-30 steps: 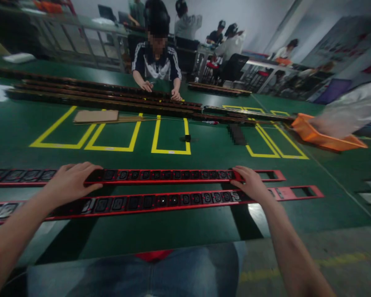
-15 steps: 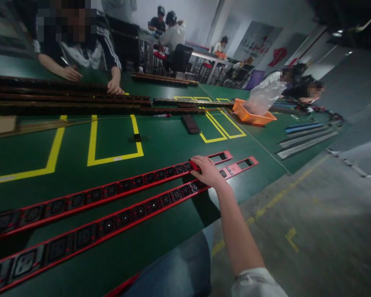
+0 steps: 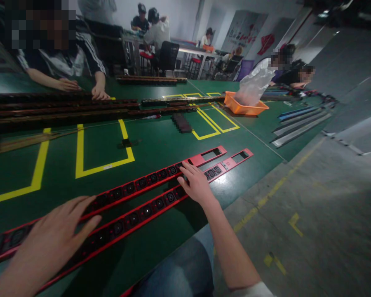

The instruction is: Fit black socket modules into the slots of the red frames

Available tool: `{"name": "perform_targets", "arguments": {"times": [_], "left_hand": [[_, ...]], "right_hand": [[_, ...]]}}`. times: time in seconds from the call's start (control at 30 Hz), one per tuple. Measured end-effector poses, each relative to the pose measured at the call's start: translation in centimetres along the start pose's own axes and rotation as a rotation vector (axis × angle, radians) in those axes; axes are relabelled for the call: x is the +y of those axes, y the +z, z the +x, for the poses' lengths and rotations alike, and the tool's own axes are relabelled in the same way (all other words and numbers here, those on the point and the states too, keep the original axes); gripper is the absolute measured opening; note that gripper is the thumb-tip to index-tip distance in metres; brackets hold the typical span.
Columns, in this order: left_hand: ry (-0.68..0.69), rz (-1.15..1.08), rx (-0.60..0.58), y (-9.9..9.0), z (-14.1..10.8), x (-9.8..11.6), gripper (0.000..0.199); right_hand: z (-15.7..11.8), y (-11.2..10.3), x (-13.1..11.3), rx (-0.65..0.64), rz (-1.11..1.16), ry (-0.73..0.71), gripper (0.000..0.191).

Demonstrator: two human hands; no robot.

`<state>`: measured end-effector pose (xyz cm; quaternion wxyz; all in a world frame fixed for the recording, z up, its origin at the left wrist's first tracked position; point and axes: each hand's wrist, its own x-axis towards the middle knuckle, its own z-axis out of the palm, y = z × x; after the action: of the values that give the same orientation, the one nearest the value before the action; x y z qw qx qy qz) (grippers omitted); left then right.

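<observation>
Two long red power strips with rows of black sockets lie side by side, slanting across the green table [image 3: 160, 142]. The far power strip [image 3: 142, 182] has a rectangular cut-out near its right end; the near power strip [image 3: 147, 210] has one too. From the lower left, my left hand [image 3: 54, 231] reaches over the far strip, fingers stretched forward and thumb apart. My right hand [image 3: 195, 181] is over the right part of the strips, fingertips at the far strip's near edge, thumb spread away. It covers part of the near strip. Neither hand visibly grasps anything.
An orange bin [image 3: 245, 108] holding a clear plastic bag stands farther back. Long dark bars [image 3: 111, 109] lie across the table before a seated co-worker [image 3: 62, 62]. A dark pixelated object [image 3: 181, 123], yellow tape outlines [image 3: 105, 168] and grey strips [image 3: 299, 130] are also there.
My left hand has come in from the left edge and now reaches over the far strip. My right hand has slid slightly left along the strips. The whole view has shifted a little.
</observation>
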<state>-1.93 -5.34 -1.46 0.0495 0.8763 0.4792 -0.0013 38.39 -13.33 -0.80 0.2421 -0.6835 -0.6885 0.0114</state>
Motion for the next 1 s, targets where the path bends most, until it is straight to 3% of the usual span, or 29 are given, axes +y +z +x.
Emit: {"name": "perform_targets", "arguments": {"times": [0.13,0.2,0.33,0.63,1.0], "left_hand": [[0.077,-0.054,0.025,-1.0,3.7,9.8,0.069],[0.129,-0.053,0.055,-1.1,5.2,13.7,0.070],[0.189,-0.068,0.133,-0.3,6.7,18.0,0.069],[0.172,-0.025,0.211,0.7,4.5,18.3,0.075],[0.174,0.029,0.266,0.6,3.3,19.5,0.058]], "right_hand": [[-0.4,0.0,-0.1,0.026,0.021,-0.032,0.037],[-0.6,0.0,-0.2,0.031,0.037,-0.036,0.039],[-0.8,-0.1,-0.3,0.016,0.041,-0.041,0.041],[-0.4,-0.3,-0.8,0.014,0.002,-0.005,0.044],[0.0,-0.7,-1.5,-0.065,-0.107,0.051,0.051]]}}
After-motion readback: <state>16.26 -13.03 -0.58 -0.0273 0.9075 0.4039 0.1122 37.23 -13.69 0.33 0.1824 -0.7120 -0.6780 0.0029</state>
